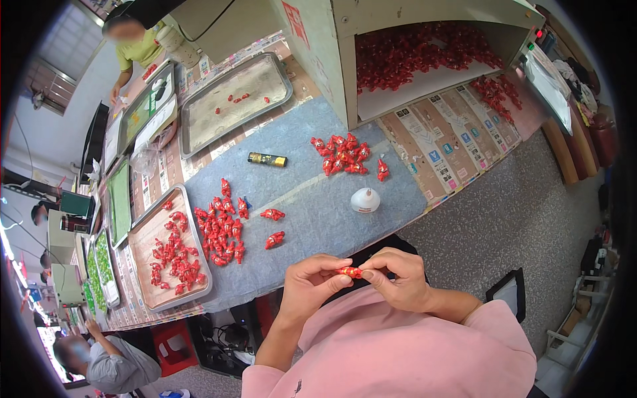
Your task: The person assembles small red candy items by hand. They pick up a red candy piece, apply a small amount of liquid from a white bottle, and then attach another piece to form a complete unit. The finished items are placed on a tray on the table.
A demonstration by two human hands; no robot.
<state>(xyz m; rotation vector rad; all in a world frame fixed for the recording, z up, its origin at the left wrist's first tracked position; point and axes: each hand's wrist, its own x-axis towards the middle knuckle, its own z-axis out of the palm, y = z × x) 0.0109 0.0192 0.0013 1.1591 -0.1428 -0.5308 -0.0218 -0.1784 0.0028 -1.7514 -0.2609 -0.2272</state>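
A small red figurine with gold marks (350,271) is pinched between my left hand (306,286) and my right hand (403,280), in front of my body at the table's near edge. Both hands are closed on it with thumb and fingertips, hiding its ends. On the blue cloth (312,219) beyond them lie two loose red figurines (273,214), one behind the other. Left of these is a heap of similar figurines (222,229). Another cluster (340,154) lies farther back, a single figurine (383,170) beside it. A white rounded squeeze bottle (365,200) stands near the right edge.
A metal tray (141,262) of red pieces sits at left; a larger tray (199,123) behind holds a few. A black-and-gold cylinder (267,160) lies on the cloth. An open-fronted box (345,83) at back right contains many red pieces. Other people sit along the left.
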